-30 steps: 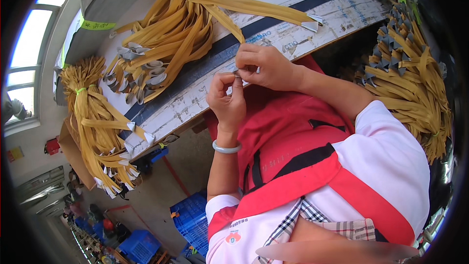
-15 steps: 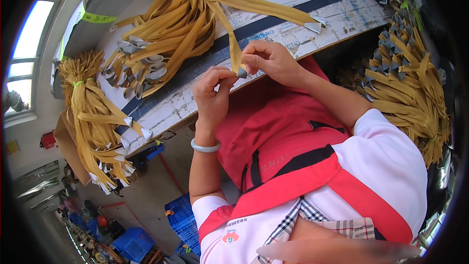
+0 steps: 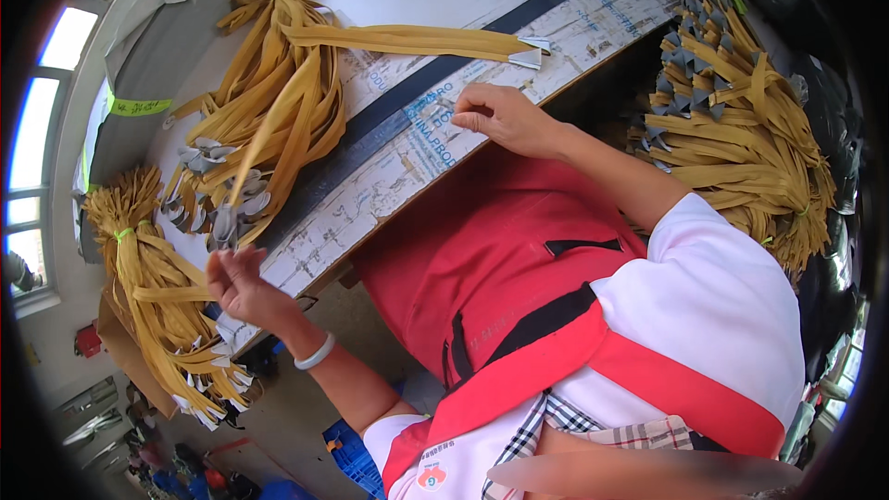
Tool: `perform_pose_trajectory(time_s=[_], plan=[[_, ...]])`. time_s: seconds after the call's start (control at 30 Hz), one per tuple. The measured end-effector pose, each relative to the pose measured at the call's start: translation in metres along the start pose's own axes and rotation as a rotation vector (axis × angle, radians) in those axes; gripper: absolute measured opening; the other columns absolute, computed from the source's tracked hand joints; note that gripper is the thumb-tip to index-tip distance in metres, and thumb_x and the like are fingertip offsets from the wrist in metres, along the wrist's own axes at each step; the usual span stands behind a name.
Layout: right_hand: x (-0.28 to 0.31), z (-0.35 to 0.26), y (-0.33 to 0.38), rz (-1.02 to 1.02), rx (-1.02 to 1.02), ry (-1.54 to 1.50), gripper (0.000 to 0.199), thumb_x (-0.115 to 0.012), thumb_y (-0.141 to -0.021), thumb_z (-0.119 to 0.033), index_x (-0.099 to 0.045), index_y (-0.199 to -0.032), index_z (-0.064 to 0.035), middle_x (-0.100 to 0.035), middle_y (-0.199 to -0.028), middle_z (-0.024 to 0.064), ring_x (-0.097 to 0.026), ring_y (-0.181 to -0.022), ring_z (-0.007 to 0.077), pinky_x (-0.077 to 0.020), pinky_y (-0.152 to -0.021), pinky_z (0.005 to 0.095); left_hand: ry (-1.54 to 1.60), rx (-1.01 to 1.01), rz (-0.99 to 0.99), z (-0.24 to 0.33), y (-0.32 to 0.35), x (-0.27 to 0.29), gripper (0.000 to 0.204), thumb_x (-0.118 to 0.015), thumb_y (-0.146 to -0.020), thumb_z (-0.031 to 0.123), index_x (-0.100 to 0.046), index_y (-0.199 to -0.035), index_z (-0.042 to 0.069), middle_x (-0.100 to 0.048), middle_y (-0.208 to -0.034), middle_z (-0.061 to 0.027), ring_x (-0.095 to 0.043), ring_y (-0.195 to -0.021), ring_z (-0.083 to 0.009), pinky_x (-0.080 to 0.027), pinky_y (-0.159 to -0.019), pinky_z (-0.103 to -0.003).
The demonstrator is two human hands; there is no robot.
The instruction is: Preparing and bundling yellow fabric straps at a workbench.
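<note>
My left hand (image 3: 245, 289), with a pale bangle on its wrist, is at the table's left front edge, its fingers apart and slightly blurred. Just above its fingertips, a long mustard fabric strip (image 3: 262, 150), blurred, runs down to a grey end tab (image 3: 225, 226). It lies against a tied bundle of similar strips (image 3: 310, 97) with grey tabs. Over the middle of the table's front edge, my right hand (image 3: 507, 118) has thumb and forefinger pressed together; whatever might be between them is hidden. Beyond it, one strip (image 3: 417, 40) with a white end tab stretches rightward from the bundle.
The worn white table (image 3: 389, 190) has a dark band (image 3: 435, 74) across it. Another strip bundle (image 3: 139, 250) hangs over its left end, near a grey box (image 3: 171, 46). A large strip pile (image 3: 741, 148) lies to my right. A blue crate (image 3: 350, 454) is on the floor.
My left hand has moved left, carrying the grey-tipped strip from between both hands toward the bundle, and its fingers have parted. The right hand stays near the table edge, away from the strip.
</note>
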State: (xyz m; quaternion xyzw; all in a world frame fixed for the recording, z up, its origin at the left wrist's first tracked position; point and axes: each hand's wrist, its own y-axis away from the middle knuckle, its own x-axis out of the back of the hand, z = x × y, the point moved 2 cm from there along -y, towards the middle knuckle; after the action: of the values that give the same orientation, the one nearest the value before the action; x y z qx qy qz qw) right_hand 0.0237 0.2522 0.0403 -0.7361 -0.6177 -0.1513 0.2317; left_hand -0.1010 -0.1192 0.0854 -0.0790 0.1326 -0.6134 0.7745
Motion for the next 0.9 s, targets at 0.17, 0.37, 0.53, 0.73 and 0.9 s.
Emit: perform_pose_trajectory(time_s=[0.17, 0.37, 0.53, 0.73, 0.9], plan=[[0.079, 0.069, 0.014, 0.355, 0.077, 0.584, 0.017, -0.068, -0.086, -0.017, -0.064, -0.098, -0.0067, -0.061, -0.096, 0.0105, -0.060, -0.094, 0.0302, -0.0488, -0.081, 0.0391, -0.089, 0.120, -0.152, -0.022, 0.002, 0.045, 0.014, -0.059, -0.097, 0.004, -0.061, -0.110, 0.001, -0.064, -0.087, -0.0061, -0.064, -0.078, -0.0129, -0.056, -0.067, -0.026], [0.042, 0.036, 0.024, 0.088, 0.088, 0.449, 0.013, -0.071, -0.079, -0.011, -0.059, -0.083, -0.0055, -0.057, -0.093, 0.0099, -0.057, -0.092, 0.0323, -0.0461, -0.081, 0.0416, -0.047, 0.264, -0.642, -0.052, 0.102, -0.048, 0.012, -0.062, -0.093, -0.004, -0.064, -0.104, -0.001, -0.063, -0.092, -0.0045, -0.061, -0.078, -0.0113, -0.051, -0.072, -0.024], [0.001, -0.032, 0.027, -0.107, 0.090, 0.262, 0.012, -0.071, -0.085, -0.015, -0.062, -0.089, -0.0081, -0.059, -0.097, 0.0063, -0.063, -0.084, 0.0272, -0.0505, -0.069, 0.0375, -0.307, -0.469, -0.827, -0.002, 0.135, -0.138, 0.033, -0.070, -0.082, -0.004, -0.065, -0.114, 0.004, -0.063, -0.108, -0.0126, -0.063, -0.091, -0.0238, -0.053, -0.072, -0.033], [-0.002, -0.056, 0.020, -0.127, 0.122, -0.128, 0.011, -0.071, -0.087, -0.010, -0.063, -0.093, -0.0045, -0.060, -0.100, 0.0062, -0.063, -0.082, 0.0183, -0.0504, -0.071, 0.0284, -0.342, -0.463, -0.894, 0.010, 0.120, -0.140, 0.023, -0.073, -0.078, -0.002, -0.066, -0.099, 0.003, -0.065, -0.095, -0.0130, -0.062, -0.087, -0.0273, -0.050, -0.075, -0.034], [-0.009, -0.056, 0.010, -0.436, -0.126, -0.745, 0.022, -0.071, -0.087, -0.006, -0.060, -0.106, -0.0053, -0.060, -0.095, 0.0029, -0.061, -0.088, 0.0110, -0.0492, -0.077, 0.0248, -0.080, -0.040, -0.955, 0.003, 0.108, -0.115, 0.016, -0.069, -0.079, -0.008, -0.064, -0.091, 0.001, -0.065, -0.088, -0.0098, -0.062, -0.086, -0.0192, -0.049, -0.077, -0.029]])
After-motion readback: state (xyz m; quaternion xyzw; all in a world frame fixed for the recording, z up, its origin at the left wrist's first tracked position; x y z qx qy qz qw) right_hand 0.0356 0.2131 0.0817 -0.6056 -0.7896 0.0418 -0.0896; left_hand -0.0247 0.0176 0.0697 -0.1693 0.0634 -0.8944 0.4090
